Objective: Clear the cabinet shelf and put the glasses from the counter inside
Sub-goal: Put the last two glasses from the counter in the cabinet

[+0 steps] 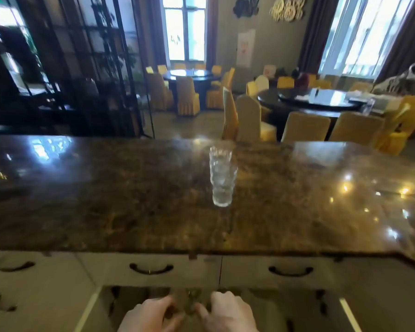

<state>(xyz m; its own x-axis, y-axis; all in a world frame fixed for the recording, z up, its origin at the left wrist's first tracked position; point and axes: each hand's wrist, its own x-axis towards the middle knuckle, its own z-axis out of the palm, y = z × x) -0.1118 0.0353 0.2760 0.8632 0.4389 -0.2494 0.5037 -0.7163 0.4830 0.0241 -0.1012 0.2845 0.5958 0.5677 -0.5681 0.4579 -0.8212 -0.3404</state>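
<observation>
At the bottom centre of the frame, the left hand (151, 313) reaches into the open cabinet (134, 298) below the counter, fingers curled; whether it grips anything I cannot tell because of blur. Just right of it, the right hand (225, 312) does likewise. Above, mid-frame on the dark marble counter (106, 200), stands a stack of clear glasses (222, 179), long axis vertical, mouths pointing up, leaning slightly.
</observation>
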